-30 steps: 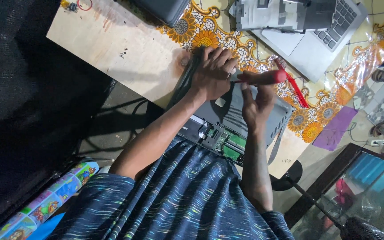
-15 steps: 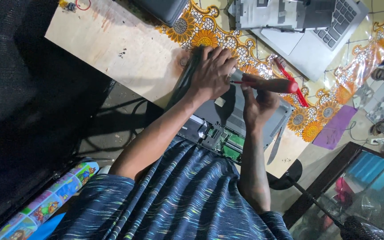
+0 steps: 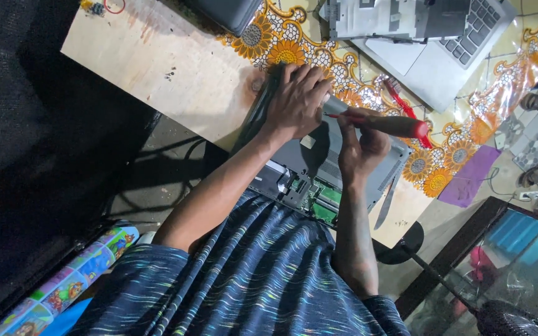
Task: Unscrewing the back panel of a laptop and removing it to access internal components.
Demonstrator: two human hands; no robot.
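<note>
The grey laptop base (image 3: pixel 319 165) lies upside down near the front edge of the wooden table (image 3: pixel 157 62), partly on the sunflower-patterned cloth (image 3: pixel 294 43), and everything else is easiest placed from it. The left hand (image 3: pixel 300 102) rests flat on the far end of the base, fingers spread and slightly curled over its edge — pressing it down, not closed around anything. The right hand (image 3: pixel 359 146) sits over the middle of the base with its fingers wrapped around a red-handled screwdriver (image 3: pixel 393 126); the handle sticks out to the side of the base, and the tip points in towards the left hand's fingertips. At the near end of the base — the end closest to the person's striped blue shirt (image 3: pixel 250 280) — a green circuit board (image 3: pixel 325 202) shows where the cover is off. Beyond the base, farther across the table, lies an open silver laptop (image 3: pixel 443 56) with its keyboard up. A second red tool (image 3: pixel 400 99) lies on the cloth just beyond the screwdriver handle.
</note>
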